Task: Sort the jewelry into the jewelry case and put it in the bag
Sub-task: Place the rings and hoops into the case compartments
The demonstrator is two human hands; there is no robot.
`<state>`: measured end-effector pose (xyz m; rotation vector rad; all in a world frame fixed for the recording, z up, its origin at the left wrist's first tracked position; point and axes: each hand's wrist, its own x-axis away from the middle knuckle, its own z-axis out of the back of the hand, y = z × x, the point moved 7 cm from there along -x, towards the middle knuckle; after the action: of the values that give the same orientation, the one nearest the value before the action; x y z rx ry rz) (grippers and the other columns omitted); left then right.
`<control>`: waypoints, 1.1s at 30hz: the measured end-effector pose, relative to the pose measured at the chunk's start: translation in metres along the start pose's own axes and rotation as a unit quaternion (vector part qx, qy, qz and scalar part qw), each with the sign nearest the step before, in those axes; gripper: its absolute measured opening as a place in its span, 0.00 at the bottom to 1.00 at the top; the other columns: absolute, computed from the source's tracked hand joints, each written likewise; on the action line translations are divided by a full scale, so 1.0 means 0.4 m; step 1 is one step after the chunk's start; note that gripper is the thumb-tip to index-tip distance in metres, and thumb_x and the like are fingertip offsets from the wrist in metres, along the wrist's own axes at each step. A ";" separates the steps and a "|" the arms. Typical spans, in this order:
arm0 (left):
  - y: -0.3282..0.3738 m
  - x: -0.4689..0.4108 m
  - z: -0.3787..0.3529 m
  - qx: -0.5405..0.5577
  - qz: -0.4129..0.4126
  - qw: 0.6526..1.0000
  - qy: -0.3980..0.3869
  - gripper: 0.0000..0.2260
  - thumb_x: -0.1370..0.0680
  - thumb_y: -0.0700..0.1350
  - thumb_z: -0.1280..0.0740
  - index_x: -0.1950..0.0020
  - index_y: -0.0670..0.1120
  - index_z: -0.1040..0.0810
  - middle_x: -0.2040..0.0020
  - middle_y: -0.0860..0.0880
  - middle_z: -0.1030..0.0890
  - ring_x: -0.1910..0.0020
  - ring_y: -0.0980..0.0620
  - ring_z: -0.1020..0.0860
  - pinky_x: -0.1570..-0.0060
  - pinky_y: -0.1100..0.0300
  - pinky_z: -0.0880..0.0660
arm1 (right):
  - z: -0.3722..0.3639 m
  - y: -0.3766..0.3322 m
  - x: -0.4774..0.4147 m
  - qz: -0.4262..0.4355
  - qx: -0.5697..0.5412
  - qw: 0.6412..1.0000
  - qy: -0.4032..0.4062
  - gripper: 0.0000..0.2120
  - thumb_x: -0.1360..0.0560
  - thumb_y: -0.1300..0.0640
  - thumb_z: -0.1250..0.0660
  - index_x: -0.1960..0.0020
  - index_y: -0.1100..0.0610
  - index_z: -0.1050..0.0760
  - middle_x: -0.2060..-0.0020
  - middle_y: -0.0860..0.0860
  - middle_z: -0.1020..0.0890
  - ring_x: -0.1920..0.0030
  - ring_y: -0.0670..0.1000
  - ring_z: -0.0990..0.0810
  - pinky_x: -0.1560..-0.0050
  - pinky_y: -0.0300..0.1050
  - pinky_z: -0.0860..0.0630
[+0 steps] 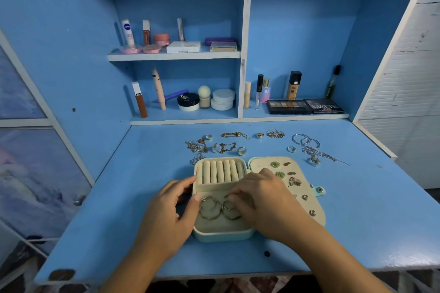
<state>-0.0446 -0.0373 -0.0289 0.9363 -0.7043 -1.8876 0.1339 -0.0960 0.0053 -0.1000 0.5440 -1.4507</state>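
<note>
Left grip clasps the left wall of the open case. Right grip pinches a hoop in its near compartment.

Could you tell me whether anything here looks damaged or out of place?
The desk's front edge is chipped, its blue coating worn pale near the right corner. On the lower shelf, a beige tube leans askew.

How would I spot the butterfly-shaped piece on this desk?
Find the open cream jewelry case on the blue desk. On its flat lid, right of the right hand, lies the butterfly piece: winged and largest there, unlike the round green studs above it.
</note>
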 end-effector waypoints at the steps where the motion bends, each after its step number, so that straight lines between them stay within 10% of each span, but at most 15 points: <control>1: 0.002 0.000 0.000 0.002 -0.001 1.000 -0.001 0.15 0.24 0.51 0.33 0.37 0.57 0.23 0.46 0.62 0.21 0.47 0.64 0.21 0.46 0.63 0.24 | 0.007 0.006 0.004 0.011 -0.027 1.000 0.004 0.10 0.23 0.48 0.38 0.48 0.47 0.20 0.52 0.40 0.23 0.51 0.46 0.32 0.47 0.41 0.31; 10: 0.108 -0.114 -0.016 -0.100 -0.062 0.993 -0.017 0.10 0.24 0.50 0.32 0.44 0.54 0.21 0.46 0.62 0.25 0.46 0.62 0.25 0.44 0.62 0.28 | 0.141 0.214 0.007 -0.069 -0.023 0.997 0.022 0.07 0.24 0.52 0.34 0.48 0.46 0.20 0.52 0.41 0.23 0.51 0.42 0.27 0.51 0.37 0.33; 24: 0.329 -0.469 -0.500 -0.265 -0.147 0.909 -0.285 0.13 0.20 0.48 0.37 0.36 0.48 0.24 0.38 0.49 0.23 0.41 0.49 0.24 0.41 0.53 0.27 | 0.179 0.614 -0.122 -0.312 0.005 0.950 -0.020 0.17 0.23 0.57 0.38 0.35 0.56 0.27 0.42 0.55 0.21 0.43 0.56 0.24 0.44 0.46 0.28; 33: 0.327 -0.551 -0.653 -0.317 -0.183 0.881 -0.298 0.16 0.19 0.50 0.38 0.31 0.55 0.26 0.37 0.47 0.25 0.35 0.45 0.33 0.38 0.48 0.30 | 0.149 0.656 -0.169 -0.373 0.053 0.925 -0.052 0.11 0.23 0.63 0.41 0.64 0.59 0.31 0.63 0.56 0.26 0.60 0.58 0.27 0.70 0.42 0.34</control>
<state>0.3026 0.0752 -0.0018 0.0449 -0.1935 -2.5516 0.3960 -0.0102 -0.0240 -0.3240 0.3445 -2.2011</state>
